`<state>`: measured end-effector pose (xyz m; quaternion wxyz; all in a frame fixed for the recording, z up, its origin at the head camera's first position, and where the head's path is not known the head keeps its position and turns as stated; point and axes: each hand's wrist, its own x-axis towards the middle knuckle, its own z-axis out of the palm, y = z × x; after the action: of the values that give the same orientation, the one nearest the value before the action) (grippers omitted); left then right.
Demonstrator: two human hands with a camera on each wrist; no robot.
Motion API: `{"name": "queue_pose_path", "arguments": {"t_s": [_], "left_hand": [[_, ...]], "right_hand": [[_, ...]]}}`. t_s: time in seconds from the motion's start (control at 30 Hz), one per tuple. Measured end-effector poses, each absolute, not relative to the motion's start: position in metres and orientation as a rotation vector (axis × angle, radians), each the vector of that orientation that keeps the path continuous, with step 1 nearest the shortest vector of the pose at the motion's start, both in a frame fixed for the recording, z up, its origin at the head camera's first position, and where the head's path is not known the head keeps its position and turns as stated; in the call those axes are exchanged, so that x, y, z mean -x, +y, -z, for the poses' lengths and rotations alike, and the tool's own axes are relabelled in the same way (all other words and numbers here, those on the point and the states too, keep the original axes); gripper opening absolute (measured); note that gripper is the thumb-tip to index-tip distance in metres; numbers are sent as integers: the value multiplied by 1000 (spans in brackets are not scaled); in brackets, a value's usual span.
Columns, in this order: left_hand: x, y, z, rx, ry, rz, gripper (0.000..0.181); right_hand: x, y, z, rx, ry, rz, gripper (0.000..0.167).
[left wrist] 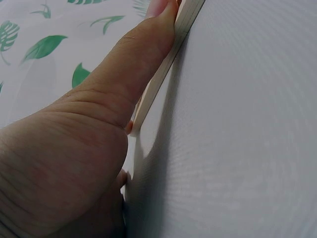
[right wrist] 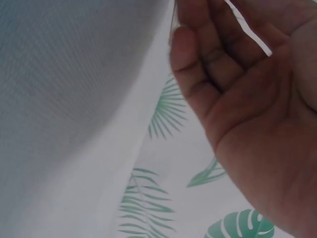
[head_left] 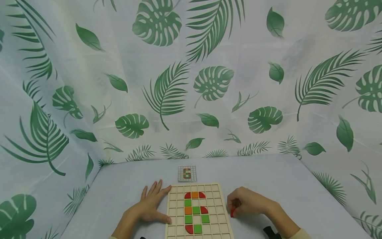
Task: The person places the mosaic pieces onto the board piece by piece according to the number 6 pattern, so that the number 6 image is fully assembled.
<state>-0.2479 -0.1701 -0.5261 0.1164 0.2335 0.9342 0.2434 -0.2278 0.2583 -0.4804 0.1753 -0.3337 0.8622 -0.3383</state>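
Note:
A wooden grid board (head_left: 179,232) lies on the table with red, orange and green tiles set in some of its squares, among them a green square tile (head_left: 197,228) and a red rounded tile (head_left: 189,229) in the lowest row. My left hand (head_left: 150,204) rests at the board's left edge, fingers spread and thumb on the rim; the left wrist view shows the thumb (left wrist: 133,64) against the edge. Just right of the board, my right hand (head_left: 249,201) pinches a small red tile (head_left: 232,212) near the table surface. In the right wrist view the tile is hidden.
Behind the board lies a small pattern card (head_left: 187,174) with a coloured figure on a grid. A dark object (head_left: 271,232) shows by the right wrist. A leaf-printed cloth (head_left: 191,132) stands around the back and sides of the pale table (head_left: 119,176).

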Motion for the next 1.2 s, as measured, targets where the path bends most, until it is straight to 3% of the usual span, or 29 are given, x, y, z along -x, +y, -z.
{"name": "queue_pose_path", "arguments": {"t_s": [0.27, 0.43, 0.77, 1.2], "left_hand": [[248, -170, 527, -668, 2737, -706, 125], [247, -171, 527, -658, 2745, -700, 125], [246, -171, 524, -663, 2735, -714, 124], [247, -168, 523, -656, 2733, -701, 124]], "right_hand": [[235, 248, 479, 1084, 2354, 1196, 12], [231, 221, 476, 1085, 2218, 1250, 13], [221, 178, 475, 1254, 2253, 978, 10], [207, 166, 476, 1241, 2359, 842, 12]]}}
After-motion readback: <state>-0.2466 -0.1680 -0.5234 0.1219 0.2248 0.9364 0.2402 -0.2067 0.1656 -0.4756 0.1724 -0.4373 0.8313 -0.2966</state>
